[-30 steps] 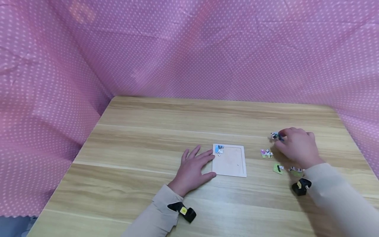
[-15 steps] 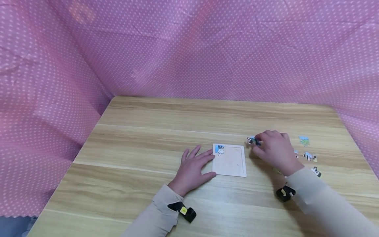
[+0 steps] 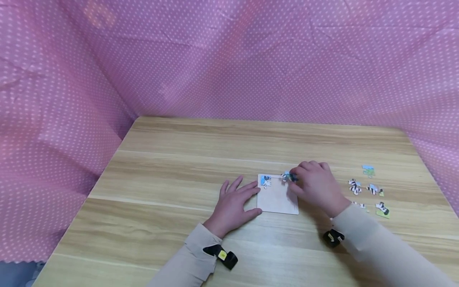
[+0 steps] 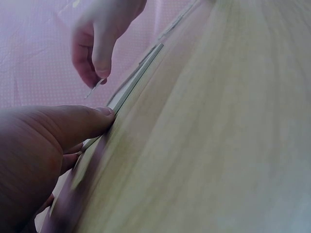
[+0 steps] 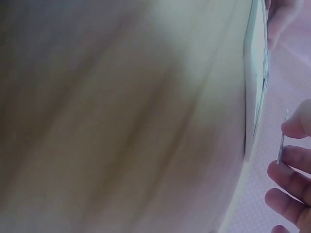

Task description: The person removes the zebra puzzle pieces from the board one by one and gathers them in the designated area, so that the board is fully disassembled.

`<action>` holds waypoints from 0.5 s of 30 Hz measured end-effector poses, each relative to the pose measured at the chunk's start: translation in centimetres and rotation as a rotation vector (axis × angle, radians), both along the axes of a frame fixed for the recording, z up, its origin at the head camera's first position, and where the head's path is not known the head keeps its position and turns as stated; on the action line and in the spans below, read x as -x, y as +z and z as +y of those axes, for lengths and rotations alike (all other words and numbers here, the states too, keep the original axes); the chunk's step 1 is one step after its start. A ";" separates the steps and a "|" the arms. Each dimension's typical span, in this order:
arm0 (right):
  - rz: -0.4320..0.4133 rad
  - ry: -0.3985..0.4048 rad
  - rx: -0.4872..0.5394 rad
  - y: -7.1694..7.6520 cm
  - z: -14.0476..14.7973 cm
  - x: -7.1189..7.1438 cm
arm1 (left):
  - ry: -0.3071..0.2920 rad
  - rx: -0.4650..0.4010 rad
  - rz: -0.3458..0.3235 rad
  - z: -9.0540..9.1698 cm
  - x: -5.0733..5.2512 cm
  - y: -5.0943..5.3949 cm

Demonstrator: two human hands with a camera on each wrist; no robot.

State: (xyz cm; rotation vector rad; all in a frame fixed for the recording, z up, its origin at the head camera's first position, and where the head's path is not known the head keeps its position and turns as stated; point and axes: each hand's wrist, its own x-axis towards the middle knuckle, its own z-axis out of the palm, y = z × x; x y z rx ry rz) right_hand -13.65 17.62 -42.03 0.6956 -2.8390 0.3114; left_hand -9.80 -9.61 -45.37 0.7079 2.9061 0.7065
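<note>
A puzzle piece (image 3: 285, 176) is held above the far right corner of the tray (image 3: 276, 200), nearly parallel to it, free end pointing left; its long axis is partly covered. The right hand (image 3: 315, 186) pinches it; the left hand (image 3: 234, 207), fingers spread, touches the tray's left edge. Loose pieces (image 3: 355, 187) lie right of the tray; the desk (image 3: 161, 187) extends broadly left and beyond.
</note>
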 end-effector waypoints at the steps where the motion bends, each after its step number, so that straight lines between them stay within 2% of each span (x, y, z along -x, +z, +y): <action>1: -0.001 0.002 -0.001 0.0 -0.2 0.0 | 0.000 0.001 0.001 0.0 0.0 0.0; 15: 0.006 0.074 -0.009 -0.5 -2.4 0.5 | -0.001 -0.004 0.011 -0.1 0.1 -0.3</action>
